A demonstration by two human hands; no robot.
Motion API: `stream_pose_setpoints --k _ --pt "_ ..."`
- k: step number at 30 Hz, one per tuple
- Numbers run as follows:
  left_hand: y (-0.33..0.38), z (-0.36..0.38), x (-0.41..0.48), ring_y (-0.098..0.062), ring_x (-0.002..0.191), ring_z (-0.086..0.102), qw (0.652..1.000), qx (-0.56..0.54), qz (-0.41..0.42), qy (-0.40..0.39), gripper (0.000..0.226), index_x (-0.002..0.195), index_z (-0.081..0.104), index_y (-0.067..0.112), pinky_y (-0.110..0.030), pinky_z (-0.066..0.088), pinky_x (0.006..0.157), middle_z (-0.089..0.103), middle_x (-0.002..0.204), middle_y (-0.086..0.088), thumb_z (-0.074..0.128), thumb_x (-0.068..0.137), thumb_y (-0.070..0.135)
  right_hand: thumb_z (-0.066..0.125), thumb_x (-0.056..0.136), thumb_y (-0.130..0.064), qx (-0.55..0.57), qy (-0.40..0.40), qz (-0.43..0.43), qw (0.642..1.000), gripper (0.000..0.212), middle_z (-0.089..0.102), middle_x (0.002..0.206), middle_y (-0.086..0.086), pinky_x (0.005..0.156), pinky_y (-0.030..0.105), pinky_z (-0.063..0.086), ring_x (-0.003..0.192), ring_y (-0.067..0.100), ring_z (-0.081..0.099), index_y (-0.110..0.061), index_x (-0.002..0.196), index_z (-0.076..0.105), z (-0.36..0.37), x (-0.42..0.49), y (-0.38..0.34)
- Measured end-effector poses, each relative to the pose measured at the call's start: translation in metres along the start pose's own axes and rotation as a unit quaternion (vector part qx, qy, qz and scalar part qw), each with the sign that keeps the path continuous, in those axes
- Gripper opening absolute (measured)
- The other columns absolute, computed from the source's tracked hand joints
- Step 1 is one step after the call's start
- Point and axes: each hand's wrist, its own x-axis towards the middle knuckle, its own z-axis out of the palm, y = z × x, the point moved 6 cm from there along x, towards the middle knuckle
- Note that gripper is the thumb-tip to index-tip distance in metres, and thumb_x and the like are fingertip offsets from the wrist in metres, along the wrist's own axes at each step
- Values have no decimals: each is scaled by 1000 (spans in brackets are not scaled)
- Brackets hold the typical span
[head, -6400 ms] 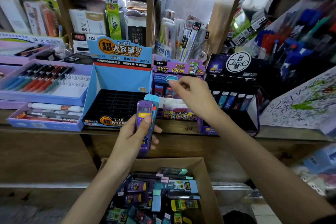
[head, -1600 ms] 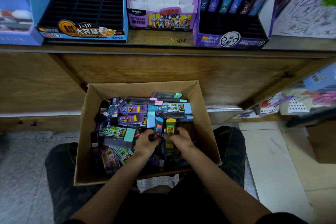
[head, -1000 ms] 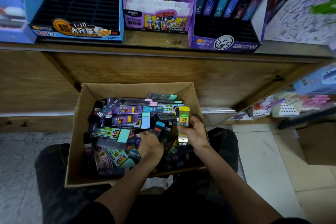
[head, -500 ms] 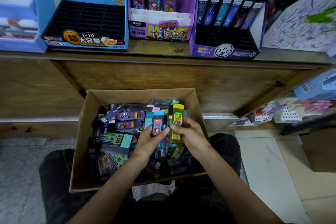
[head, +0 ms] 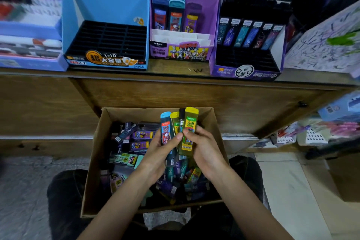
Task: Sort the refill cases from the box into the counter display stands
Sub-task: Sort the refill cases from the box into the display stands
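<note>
Three stands, the purple stand in the middle, sit on the worktop above our box. Our left grip and right grip curl round four cases, held upright.

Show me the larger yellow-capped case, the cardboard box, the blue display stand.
larger yellow-capped case (head: 190, 122): head view, its label.
cardboard box (head: 97, 161): head view, left wall.
blue display stand (head: 109, 2): head view, back panel.
</note>
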Motion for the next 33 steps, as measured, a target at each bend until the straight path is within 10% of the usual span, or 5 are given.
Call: stream_pose_setpoints --k 12,18,25,33 --pt "43 15 -6 -23 91 70 998 2 27 -60 47 115 58 11 -30 57 66 71 106 -13 72 70 15 45 94 -46 -116 24 -17 993 37 72 100 1 90 36 52 95 15 68 -19 111 63 12 2 -36" --pt "72 19 -6 -21 94 69 991 75 85 -76 50 120 54 14 -28 56 69 71 105 -8 69 73 16 56 92 -25 -257 -12 -158 953 26 64 111 1 88 31 49 105 14 60 -17 116 60 21 9 -92" --pt "106 31 -2 -18 96 68 978 119 140 -97 50 119 54 18 -25 55 73 72 104 -3 70 72 20 56 93 -13 -320 -71 -210 921 7 67 83 -1 60 26 48 72 9 61 -15 94 62 38 14 -154" --pt "165 38 -4 -13 78 70 965 109 230 -67 42 113 56 19 -20 53 64 74 88 -4 67 72 16 59 90 -9 -323 44 -405 854 15 65 73 -3 56 21 54 68 8 64 -21 84 53 36 16 -293"
